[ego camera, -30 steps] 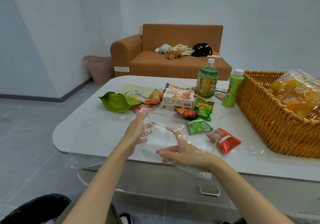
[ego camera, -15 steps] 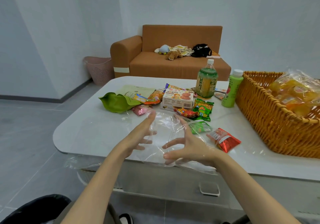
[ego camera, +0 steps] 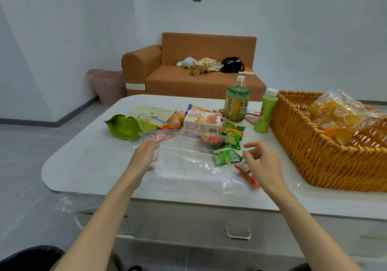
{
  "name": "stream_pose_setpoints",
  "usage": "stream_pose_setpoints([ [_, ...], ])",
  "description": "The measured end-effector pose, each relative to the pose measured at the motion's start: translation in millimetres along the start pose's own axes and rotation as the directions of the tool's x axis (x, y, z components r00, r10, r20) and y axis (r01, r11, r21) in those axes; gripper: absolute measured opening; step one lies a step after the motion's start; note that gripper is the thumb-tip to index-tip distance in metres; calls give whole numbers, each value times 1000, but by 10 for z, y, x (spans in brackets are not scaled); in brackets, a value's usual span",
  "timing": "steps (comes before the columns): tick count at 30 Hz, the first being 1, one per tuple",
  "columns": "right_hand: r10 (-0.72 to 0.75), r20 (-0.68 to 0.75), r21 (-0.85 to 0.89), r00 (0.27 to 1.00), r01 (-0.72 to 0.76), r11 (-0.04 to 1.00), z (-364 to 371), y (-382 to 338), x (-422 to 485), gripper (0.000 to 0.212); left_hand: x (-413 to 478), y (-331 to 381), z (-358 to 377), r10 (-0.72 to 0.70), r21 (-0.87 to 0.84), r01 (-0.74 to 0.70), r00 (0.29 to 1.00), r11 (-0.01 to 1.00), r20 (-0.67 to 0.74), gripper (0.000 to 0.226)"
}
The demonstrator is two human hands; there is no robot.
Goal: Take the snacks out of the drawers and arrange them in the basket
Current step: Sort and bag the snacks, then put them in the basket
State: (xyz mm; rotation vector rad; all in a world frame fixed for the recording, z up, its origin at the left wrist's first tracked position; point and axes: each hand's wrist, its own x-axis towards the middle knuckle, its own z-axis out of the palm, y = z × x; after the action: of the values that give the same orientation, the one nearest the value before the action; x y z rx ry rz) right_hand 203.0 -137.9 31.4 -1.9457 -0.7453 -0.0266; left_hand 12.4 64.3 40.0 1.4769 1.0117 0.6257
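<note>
A clear plastic bag (ego camera: pixel 188 159) lies spread over the white table (ego camera: pixel 83 166), partly raised at its left edge. My left hand (ego camera: pixel 144 157) holds that edge. My right hand (ego camera: pixel 261 162) hovers with relaxed fingers over a red snack packet (ego camera: pixel 245 170), beside a green packet (ego camera: pixel 225 157), and holds nothing. Behind them lie a cookie box (ego camera: pixel 202 122), more small packets and a green pouch (ego camera: pixel 125 126). The wicker basket (ego camera: pixel 303 136) stands on the right with wrapped yellow snacks (ego camera: pixel 335 113) inside.
A large tea bottle (ego camera: pixel 236 103) and a slim green bottle (ego camera: pixel 266 111) stand just left of the basket. A shut drawer with a recessed handle (ego camera: pixel 238 231) sits below the table's front edge. An orange sofa (ego camera: pixel 205 82) and a pink bin (ego camera: pixel 107 86) are beyond.
My right hand has come off the clear bag and moved right, above the red packet. My left hand has shifted forward and raised the bag's left edge.
</note>
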Motion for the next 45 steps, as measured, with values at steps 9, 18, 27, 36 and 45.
stream_pose_setpoints([
  [9,166,363,-667,917,132,734,-8,542,-67,59,27,-25,42,-28,6,28,1000,1000,-13,46],
  [18,186,5,0,983,-186,983,-157,482,78,18,38,-41,78,-14,47,16,999,999,-46,40],
  [27,436,78,38,897,-440,897,-191,604,112,66,41,-33,125,-5,78,10,997,997,-73,28],
  [36,389,303,-479,870,-214,851,-13,586,68,77,68,-59,179,27,90,-23,998,996,-49,30],
  [45,468,185,-599,864,-278,751,-51,402,-37,82,67,-68,200,16,91,-13,999,996,-34,31],
])
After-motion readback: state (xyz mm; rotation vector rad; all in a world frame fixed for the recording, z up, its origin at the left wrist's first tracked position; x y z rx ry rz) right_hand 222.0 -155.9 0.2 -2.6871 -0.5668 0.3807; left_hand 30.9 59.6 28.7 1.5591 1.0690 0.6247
